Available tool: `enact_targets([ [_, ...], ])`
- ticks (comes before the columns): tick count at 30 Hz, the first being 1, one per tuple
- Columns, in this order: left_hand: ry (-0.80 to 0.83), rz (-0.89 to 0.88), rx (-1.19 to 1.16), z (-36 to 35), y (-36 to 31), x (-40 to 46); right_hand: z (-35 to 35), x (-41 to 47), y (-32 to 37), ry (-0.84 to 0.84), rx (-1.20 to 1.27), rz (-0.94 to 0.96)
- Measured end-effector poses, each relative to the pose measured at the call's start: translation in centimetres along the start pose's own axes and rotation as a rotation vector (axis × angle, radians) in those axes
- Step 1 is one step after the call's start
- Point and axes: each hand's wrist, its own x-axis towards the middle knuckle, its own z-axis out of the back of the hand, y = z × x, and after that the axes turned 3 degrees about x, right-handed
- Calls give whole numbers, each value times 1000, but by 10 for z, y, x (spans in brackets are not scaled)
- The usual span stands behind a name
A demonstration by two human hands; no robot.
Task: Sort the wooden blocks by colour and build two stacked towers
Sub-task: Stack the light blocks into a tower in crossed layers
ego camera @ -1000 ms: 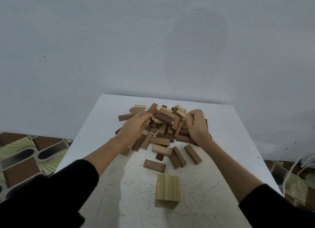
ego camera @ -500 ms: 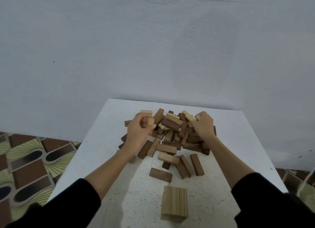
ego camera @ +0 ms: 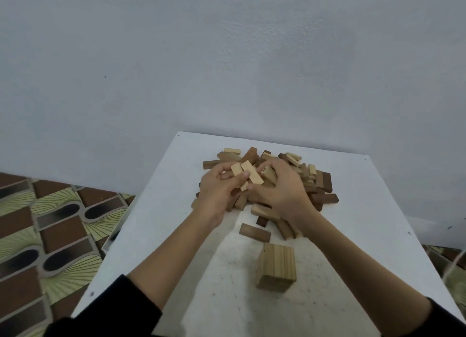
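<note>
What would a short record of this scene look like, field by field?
Setting: white table against a pale wall
Pile: mixed light and dark wooden blocks heaped at the far side
Left hand: grips light blocks above the pile
Right hand: fingers curled on a light block beside them
Tower: one light-coloured stack near the table's front
Loose piece: dark block lying flat between pile and stack
Dark tower: none visible

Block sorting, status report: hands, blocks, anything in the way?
Left hand pinches light blocks over the pile; right hand grips one too. Light tower started near side. Loose dark block lies between.
</note>
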Motion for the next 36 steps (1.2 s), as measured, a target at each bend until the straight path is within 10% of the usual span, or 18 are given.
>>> enact_targets([
  [14,-8,-90,961,123,43,-57,-129,-79,-16,26,-90,-369],
  [36,125,-184,1167,154,45,-50,-132,-79,-23,155,39,-376],
])
